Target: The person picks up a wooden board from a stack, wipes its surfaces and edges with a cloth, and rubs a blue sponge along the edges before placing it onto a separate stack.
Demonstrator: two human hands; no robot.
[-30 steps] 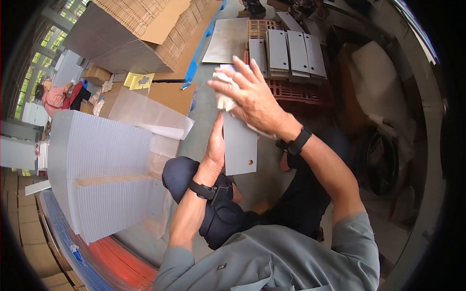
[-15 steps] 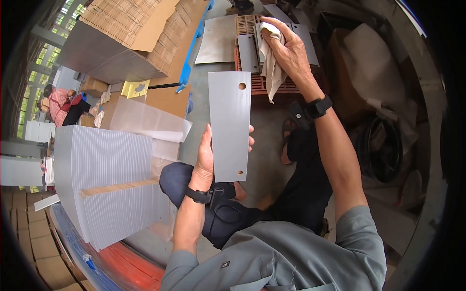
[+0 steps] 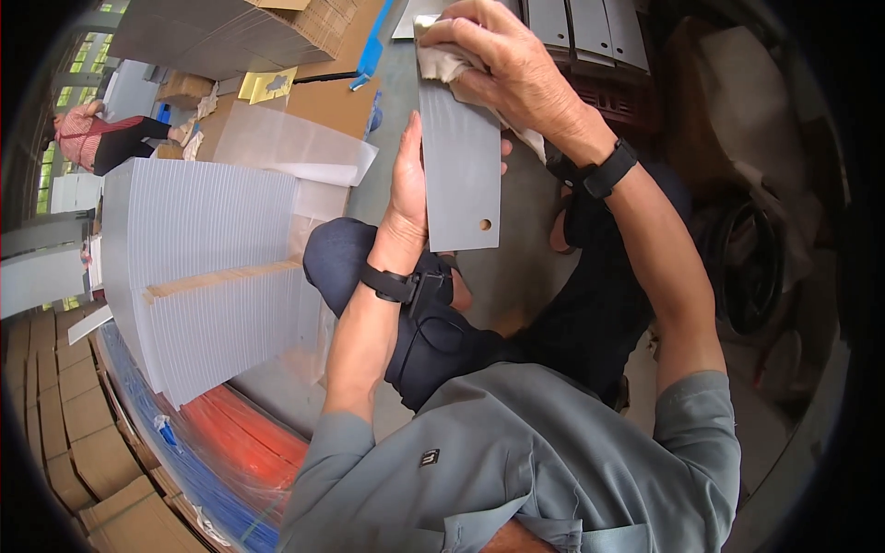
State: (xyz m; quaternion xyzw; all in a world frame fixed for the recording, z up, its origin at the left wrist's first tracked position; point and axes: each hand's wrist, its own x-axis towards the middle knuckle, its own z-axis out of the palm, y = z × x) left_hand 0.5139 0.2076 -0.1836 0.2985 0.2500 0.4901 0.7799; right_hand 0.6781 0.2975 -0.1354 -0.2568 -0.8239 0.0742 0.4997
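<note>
My left hand [image 3: 407, 189] grips the left edge of a long grey panel [image 3: 459, 170] held upright in front of me; the panel has a small round hole near its lower right corner. My right hand [image 3: 505, 63] presses a crumpled pale cloth [image 3: 442, 63] against the panel's top end. Both wrists wear black watches. I am seated, with dark trousers below the panel.
A tall stack of grey panels [image 3: 198, 267] stands at my left, with a clear plastic sheet [image 3: 286, 143] behind it. More grey panels [image 3: 590, 18] lie on a red crate [image 3: 627, 101] ahead. Cardboard boxes [image 3: 55, 433] sit low left. Another person [image 3: 101, 138] crouches far left.
The panel has come closer to me, still in my left hand. My right hand brought the cloth from the crate's panels onto the panel's top end.
</note>
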